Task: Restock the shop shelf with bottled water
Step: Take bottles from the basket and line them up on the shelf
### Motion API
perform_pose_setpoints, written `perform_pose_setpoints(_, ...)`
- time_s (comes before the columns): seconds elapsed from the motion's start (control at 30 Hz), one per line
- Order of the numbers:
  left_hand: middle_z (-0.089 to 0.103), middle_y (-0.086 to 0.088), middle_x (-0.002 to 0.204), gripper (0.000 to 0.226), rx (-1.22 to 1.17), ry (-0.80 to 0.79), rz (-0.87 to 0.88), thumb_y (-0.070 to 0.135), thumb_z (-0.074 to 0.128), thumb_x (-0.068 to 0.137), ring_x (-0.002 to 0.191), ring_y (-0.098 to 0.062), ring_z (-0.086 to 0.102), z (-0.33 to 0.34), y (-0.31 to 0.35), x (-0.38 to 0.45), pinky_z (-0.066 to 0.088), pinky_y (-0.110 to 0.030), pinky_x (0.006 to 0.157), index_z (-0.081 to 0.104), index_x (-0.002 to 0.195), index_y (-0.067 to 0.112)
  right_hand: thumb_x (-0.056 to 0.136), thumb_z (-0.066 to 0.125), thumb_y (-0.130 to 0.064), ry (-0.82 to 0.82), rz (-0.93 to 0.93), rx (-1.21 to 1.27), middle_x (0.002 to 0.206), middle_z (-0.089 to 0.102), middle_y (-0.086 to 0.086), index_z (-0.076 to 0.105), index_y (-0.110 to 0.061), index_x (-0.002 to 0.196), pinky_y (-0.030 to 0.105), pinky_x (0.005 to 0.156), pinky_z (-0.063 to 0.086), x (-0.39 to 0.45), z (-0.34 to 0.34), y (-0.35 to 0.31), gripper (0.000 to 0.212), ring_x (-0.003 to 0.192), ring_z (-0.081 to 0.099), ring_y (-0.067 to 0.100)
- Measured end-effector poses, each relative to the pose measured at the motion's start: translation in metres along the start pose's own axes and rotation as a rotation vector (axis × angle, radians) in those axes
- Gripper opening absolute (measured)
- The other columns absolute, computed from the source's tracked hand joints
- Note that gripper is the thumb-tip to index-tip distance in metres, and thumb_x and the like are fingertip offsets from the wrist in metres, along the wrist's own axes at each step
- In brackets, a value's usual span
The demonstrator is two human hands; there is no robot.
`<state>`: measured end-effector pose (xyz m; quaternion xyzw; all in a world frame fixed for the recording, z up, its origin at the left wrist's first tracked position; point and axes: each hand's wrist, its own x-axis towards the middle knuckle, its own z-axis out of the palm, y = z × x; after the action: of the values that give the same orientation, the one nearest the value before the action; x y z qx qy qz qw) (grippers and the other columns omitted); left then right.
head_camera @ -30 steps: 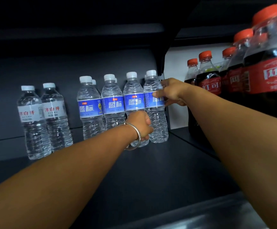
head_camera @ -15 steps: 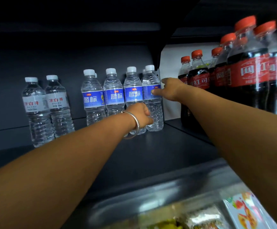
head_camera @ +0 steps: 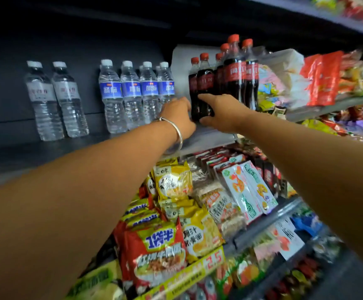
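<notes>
my right hand (head_camera: pixel 220 112) spreads wide, thumb and fingers framing a cola bottle (head_camera: pixel 204 87); whether it grips, i can't tell. my left hand (head_camera: pixel 179 114), fingers hidden, reaches beside it. water bottles (head_camera: pixel 133 94) stand just left on the shelf (head_camera: pixel 46 148).

Two bare forearms, no sleeves visible. Left hand (head_camera: pixel 179 114): plain silver bangle (head_camera: pixel 177 135) at wrist, smooth, rounded, unmarked band, glinting. Right hand (head_camera: pixel 221 112): wrist bare, no jewellery showing. Fingers partly blurred; rings indiscernible.
</notes>
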<state>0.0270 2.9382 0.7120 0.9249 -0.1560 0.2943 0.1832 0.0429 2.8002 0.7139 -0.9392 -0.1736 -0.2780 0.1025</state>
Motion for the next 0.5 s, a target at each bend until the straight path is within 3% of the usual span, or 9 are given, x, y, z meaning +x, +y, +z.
perform_pose_setpoints(0.1, 0.046, -0.014, 0.128, 0.041, 0.001, 0.007, 0.08, 0.013, 0.063, 0.082, 0.121, -0.033, 0.041, 0.02, 0.005, -0.056, 0.037, -0.038, 0.1, 0.049, 0.12, 0.008, 0.088, 0.059, -0.028, 0.04, -0.019, -0.07, 0.136, 0.05, 0.015, 0.032, -0.012, 0.144, 0.045, 0.1, 0.039, -0.056, 0.018, -0.007, 0.064, 0.124, 0.041, 0.035)
perform_pose_setpoints(0.23, 0.046, -0.014, 0.126, 0.039, -0.027, -0.003, 0.118, 0.011, 0.059, 0.083, 0.12, -0.032, 0.039, 0.06, 0.003, -0.126, 0.034, -0.037, 0.099, 0.049, 0.12, 0.008, 0.087, 0.057, -0.024, 0.04, -0.027, -0.063, 0.127, 0.056, 0.018, 0.04, -0.011, 0.139, 0.043, 0.095, 0.04, -0.126, 0.058, -0.011, 0.056, 0.119, 0.045, 0.036)
perform_pose_setpoints(0.5, 0.046, -0.014, 0.125, 0.04, -0.137, -0.178, 0.036, 0.006, 0.061, 0.081, 0.119, -0.032, 0.042, 0.18, -0.039, -0.25, 0.036, -0.039, 0.096, 0.05, 0.119, 0.008, 0.092, 0.056, -0.028, -0.22, 0.061, -0.008, 0.127, 0.053, 0.021, 0.04, -0.011, 0.139, 0.038, 0.091, 0.033, -0.255, 0.183, -0.009, 0.052, 0.12, 0.045, 0.035)
